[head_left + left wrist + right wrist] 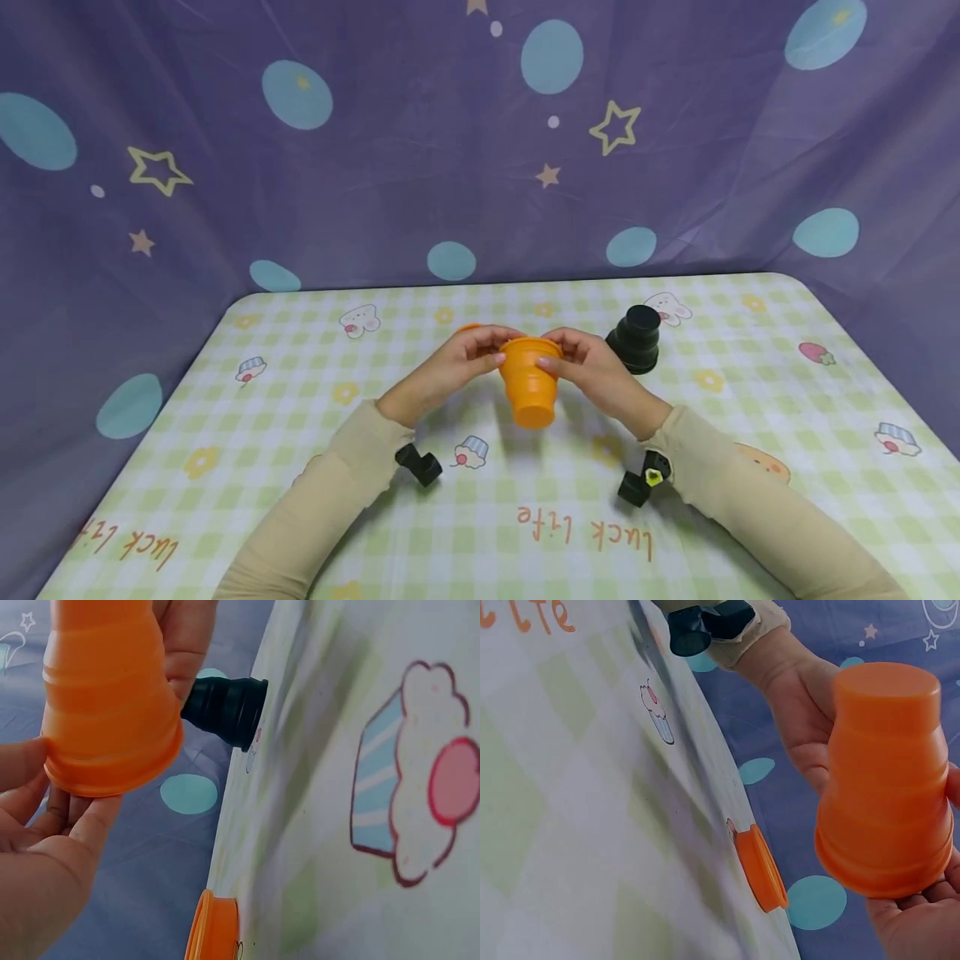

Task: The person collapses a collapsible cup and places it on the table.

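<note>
Both hands hold an orange stepped cup (531,387) above the table, with its wide rim uppermost and its narrow base pointing down toward the person. The left hand (467,360) pinches the rim from the left, thumb on the near side and fingers behind. From the right, the right hand (596,372) grips the same rim, its thumb lying on the cup's front. In the right wrist view, the cup's ringed wall (885,780) and flat closed base show plainly; its inside is hidden.
A black stepped cup (639,337) stands base up behind the right hand. A low orange round piece (759,868), like a lid, lies on the table behind the left hand, mostly covered in the head view. A checked cloth (450,533) covers the table; a purple curtain (420,183) hangs behind.
</note>
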The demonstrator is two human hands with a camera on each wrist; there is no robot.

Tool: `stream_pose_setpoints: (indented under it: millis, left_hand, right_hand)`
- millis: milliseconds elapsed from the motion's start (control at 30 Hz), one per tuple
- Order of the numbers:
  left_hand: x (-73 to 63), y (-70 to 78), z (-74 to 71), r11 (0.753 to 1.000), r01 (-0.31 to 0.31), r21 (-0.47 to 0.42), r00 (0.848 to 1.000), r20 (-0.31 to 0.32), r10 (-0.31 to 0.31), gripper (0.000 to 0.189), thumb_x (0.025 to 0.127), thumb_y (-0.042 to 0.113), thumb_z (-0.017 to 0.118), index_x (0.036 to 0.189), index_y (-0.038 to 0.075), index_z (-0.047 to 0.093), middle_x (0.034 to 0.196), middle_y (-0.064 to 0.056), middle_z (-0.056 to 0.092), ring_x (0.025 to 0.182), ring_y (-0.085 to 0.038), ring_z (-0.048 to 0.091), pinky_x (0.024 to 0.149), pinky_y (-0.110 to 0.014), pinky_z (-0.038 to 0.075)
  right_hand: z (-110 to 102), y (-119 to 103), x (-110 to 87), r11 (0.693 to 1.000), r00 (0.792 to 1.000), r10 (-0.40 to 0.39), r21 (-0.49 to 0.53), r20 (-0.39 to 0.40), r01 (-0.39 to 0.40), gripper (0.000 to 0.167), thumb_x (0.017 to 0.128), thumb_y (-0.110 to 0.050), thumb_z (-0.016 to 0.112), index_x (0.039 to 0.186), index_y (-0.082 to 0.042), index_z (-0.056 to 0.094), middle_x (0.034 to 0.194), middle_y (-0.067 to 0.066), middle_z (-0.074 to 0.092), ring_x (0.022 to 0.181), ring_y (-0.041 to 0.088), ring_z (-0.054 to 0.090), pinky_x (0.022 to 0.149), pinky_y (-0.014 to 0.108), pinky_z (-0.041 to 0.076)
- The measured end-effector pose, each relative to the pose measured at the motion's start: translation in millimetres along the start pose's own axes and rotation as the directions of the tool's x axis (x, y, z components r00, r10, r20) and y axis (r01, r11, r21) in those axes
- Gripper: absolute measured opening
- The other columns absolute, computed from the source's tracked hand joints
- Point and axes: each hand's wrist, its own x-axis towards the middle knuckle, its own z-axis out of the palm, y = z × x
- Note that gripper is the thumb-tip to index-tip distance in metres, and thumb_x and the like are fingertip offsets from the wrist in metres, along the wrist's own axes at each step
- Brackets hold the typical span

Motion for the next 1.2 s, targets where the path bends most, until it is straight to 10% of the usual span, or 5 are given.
stream_pose_setpoints:
  millis: [833,1200]
  left_hand:
    - [-6.7,37.4,30.6,0.969,-0.04,0.245,0.967,-0.235,0.1,0.025,0.087,-0.001,0.065,0.11,-0.009,0.061,0.107,-0.02,0.06,0.092,-0.018,0.057,0.086,-0.028,0.051]
    - [-7.4,35.7,32.4,0.953,-0.105,0.285,0.94,-0.284,0.188,0.023,0.087,0.0,0.065,0.109,-0.007,0.065,0.102,-0.018,0.063,0.089,-0.02,0.06,0.08,-0.026,0.054]
  right_hand:
    - [-1,1,0.1,0.971,0.983,-0.171,-0.157,0.069,0.18,0.028,0.088,-0.01,0.066,0.112,0.002,0.057,0.104,0.011,0.061,0.084,0.021,0.06,0.073,0.03,0.055]
    - [8,3,0.1,0.932,0.955,-0.283,-0.258,-0.084,0.253,0.023,0.085,-0.006,0.069,0.105,0.004,0.061,0.099,0.014,0.064,0.084,0.017,0.059,0.07,0.025,0.055]
